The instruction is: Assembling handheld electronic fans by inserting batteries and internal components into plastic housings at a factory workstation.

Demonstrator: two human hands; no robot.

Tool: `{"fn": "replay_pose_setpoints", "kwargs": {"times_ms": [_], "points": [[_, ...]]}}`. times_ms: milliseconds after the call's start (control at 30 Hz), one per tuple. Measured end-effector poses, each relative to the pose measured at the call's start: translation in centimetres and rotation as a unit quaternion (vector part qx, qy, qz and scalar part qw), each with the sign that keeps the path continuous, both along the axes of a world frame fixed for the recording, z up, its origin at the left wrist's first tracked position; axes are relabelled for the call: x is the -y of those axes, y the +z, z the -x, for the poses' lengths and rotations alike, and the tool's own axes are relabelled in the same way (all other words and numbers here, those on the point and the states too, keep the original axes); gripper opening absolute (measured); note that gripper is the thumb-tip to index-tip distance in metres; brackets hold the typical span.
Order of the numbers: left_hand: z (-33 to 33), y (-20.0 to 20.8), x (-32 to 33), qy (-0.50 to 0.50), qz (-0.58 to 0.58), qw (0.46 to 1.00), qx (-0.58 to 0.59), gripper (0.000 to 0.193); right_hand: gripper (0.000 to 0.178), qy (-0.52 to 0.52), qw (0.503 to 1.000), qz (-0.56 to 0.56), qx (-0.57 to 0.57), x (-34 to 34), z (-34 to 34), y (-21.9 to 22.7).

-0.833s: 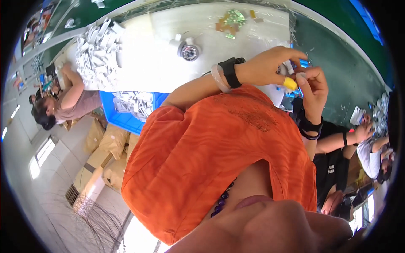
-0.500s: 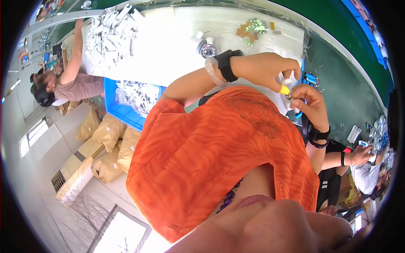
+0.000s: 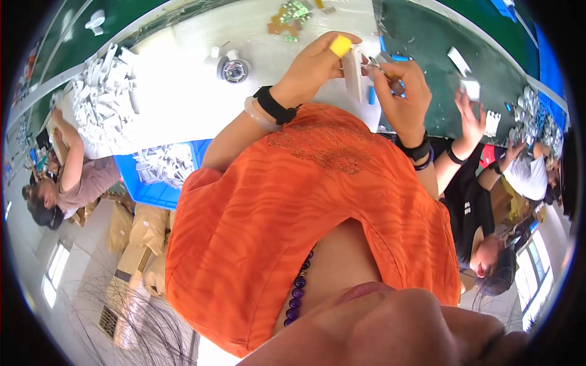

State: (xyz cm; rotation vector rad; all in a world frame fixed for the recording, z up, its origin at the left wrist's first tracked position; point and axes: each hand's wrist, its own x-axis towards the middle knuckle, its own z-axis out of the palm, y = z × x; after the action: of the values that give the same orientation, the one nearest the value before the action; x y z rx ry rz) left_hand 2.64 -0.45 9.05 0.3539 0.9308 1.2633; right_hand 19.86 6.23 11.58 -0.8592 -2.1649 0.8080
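My left hand point(image 3: 312, 68) is closed on a long white plastic casing point(image 3: 353, 72), held upright above the table's edge. A yellow cover point(image 3: 340, 46) wraps one of its fingertips. Across from it, my right hand point(image 3: 408, 91) grips a slim, curved metal tool point(image 3: 379, 68), its tip at the casing's right side. The tool's exact kind is hard to make out, as the fingers hide part of it. Black bands circle both wrists. Blue cylindrical parts point(image 3: 398, 58) lie partly hidden behind my right hand.
A heap of white plastic parts point(image 3: 105, 97) covers the table's left. A blue crate point(image 3: 156, 194) holds more. A round device point(image 3: 234, 70) and green circuit boards point(image 3: 297, 11) lie farther back. At right, a co-worker's hand point(image 3: 470, 122) holds a white part point(image 3: 470, 89); another person sits left.
My hands have come farther apart, and the white casing now shows upright between them with the metal tool against it. The view has shifted; the right co-worker's raised hand is now visible.
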Motion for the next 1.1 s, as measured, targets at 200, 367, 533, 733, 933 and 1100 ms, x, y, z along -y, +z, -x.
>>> {"fn": "replay_pose_setpoints", "kwargs": {"times_ms": [200,367,533,733,933,1100], "points": [[-1.4,0.7,0.3,-0.066,-0.040,0.971,-0.228,0.042,0.018,-0.018,0.999,-0.040,-0.026,-0.3,-0.1,-1.2],[-0.8,-0.7,0.2,-0.066,-0.025,0.994,-0.089,0.041,0.022,-0.007,0.995,-0.099,-0.015,-0.6,-0.8,-2.1],[-1.6,0.0,0.5,-0.052,-0.024,0.993,-0.099,0.036,0.022,-0.028,0.997,-0.067,-0.039,-0.2,-0.9,-2.7],[-0.5,-0.2,0.6,-0.064,0.026,0.993,-0.100,0.039,0.020,0.008,0.997,-0.068,-0.032,-0.2,-0.8,-2.7],[-0.7,-0.3,0.7,-0.036,-0.032,0.992,-0.114,0.038,0.021,0.040,0.994,-0.098,-0.037,-0.5,-0.6,-3.1],[-0.8,-0.4,0.8,-0.059,-0.076,0.986,-0.139,0.038,0.025,0.018,0.995,-0.086,-0.056,-0.4,-0.7,-3.4]]}}
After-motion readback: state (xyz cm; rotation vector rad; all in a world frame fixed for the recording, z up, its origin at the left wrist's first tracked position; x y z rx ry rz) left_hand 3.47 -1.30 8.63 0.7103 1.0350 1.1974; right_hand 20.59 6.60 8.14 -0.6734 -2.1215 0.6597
